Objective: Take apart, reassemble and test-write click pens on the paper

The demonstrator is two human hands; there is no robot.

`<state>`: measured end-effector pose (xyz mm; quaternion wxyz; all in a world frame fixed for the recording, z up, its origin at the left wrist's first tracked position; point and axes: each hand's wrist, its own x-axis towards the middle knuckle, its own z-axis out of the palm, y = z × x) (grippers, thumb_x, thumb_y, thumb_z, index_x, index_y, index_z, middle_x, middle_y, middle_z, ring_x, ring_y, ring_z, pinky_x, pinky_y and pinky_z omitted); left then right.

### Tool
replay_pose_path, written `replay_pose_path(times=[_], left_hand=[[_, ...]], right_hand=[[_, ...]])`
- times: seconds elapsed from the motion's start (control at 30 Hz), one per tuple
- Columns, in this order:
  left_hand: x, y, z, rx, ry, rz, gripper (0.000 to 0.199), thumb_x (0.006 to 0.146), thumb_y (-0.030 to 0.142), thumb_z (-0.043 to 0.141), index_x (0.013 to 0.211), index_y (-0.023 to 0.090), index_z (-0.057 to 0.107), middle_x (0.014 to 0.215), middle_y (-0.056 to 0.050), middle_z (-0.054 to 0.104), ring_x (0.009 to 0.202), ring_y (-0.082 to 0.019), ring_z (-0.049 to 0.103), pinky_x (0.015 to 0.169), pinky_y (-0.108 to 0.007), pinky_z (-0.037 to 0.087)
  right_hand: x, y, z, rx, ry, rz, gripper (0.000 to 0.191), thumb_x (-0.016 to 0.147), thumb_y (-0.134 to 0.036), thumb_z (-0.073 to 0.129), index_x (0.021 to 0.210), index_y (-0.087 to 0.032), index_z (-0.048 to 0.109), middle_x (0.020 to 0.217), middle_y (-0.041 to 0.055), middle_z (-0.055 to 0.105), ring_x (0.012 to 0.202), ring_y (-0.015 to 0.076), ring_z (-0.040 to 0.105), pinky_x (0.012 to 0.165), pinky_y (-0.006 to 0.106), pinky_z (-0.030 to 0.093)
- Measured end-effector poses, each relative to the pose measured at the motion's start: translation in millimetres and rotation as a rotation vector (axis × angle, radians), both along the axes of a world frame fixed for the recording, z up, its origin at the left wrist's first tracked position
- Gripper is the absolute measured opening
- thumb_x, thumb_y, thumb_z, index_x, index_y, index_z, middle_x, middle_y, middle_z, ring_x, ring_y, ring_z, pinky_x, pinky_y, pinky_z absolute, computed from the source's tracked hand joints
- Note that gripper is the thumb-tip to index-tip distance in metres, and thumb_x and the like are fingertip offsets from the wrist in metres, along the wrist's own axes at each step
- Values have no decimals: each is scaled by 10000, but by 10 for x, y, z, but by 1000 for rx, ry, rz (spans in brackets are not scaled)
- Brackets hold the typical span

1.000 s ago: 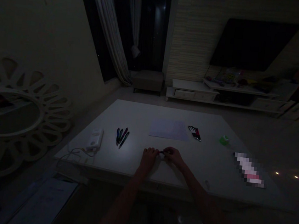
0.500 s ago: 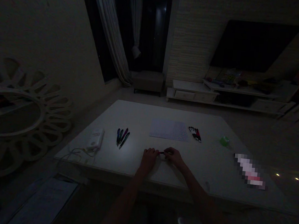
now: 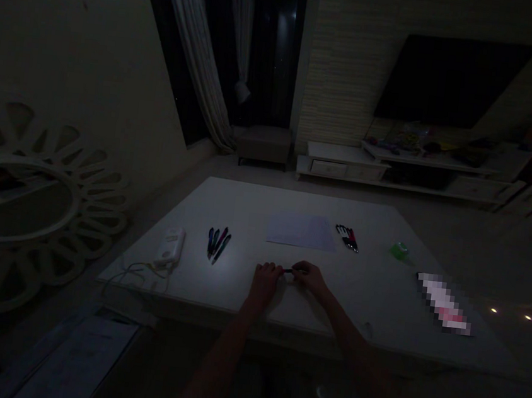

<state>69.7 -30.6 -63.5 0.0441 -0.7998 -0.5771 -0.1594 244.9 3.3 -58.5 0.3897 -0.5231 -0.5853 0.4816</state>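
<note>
Near the front edge of the white table, my left hand (image 3: 265, 282) and my right hand (image 3: 311, 280) meet at a thin dark pen (image 3: 287, 270). Curled fingers of the left hand close on one end of it. The right hand pinches the other end between thumb and fingers. Only a short middle stretch of the pen shows; both ends are hidden, and the dim light blurs its details. Just beyond my hands lies a white sheet of paper (image 3: 299, 230). Several pens (image 3: 217, 244) lie side by side to the left.
Right of the paper sit several dark, white and red pen-like pieces (image 3: 347, 238). Farther right are a green translucent item (image 3: 400, 251) and a pixelated flat object (image 3: 445, 306). A white box-shaped device (image 3: 170, 247) with cables (image 3: 138, 267) rests on the table (image 3: 247, 200) at left.
</note>
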Motion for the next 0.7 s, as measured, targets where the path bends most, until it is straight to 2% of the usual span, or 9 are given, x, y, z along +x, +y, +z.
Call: replay_pose_path(times=[0.1,0.27,0.4,0.47,0.53,0.63,0.7], left_hand=[[-2,9,-11,-5,-4,-3,158,917,225,433,976,220,579,915,-47,581,893,-197,510,767,-350,322],[-1,13,-5,0,-11,3,155,916,228,434,971,210,578,908,-52,580,890,-194,511,766,-351,320],[-1,3,5,1,-9,-2,156,916,220,432,974,214,576,909,-48,579,887,-192,512,763,-347,318],[0,-4,8,-2,-8,2,144,909,220,448,975,217,576,911,-49,578,890,-192,513,762,-345,317],[2,-9,10,-2,-11,9,134,903,216,460,971,219,575,909,-48,577,898,-193,513,769,-347,315],[2,-6,6,-4,-14,9,131,904,221,461,966,221,577,913,-48,578,907,-194,509,779,-353,311],[0,2,1,-5,-15,13,137,908,235,457,968,222,579,917,-52,579,906,-196,507,777,-355,309]], right_hand=[[10,4,4,-39,-19,3,416,701,-558,569,747,-150,634,690,74,679,539,144,594,485,237,439],[21,13,-8,11,-41,-22,373,629,-496,662,791,-161,644,760,66,692,591,152,612,509,240,458],[13,7,-2,-48,-49,8,414,698,-557,570,688,-148,627,623,64,658,515,142,582,467,235,433],[5,2,9,-2,-25,16,387,627,-525,651,739,-155,630,684,57,675,553,143,596,485,230,442],[-3,-1,19,-21,-9,1,401,618,-526,660,779,-160,629,727,58,684,552,139,597,477,227,440],[-11,1,25,-109,-30,-4,446,701,-589,548,682,-148,616,608,64,655,473,137,563,439,240,420],[-7,6,24,-53,-26,-3,422,664,-571,593,673,-150,618,611,62,658,510,150,579,470,247,438]])
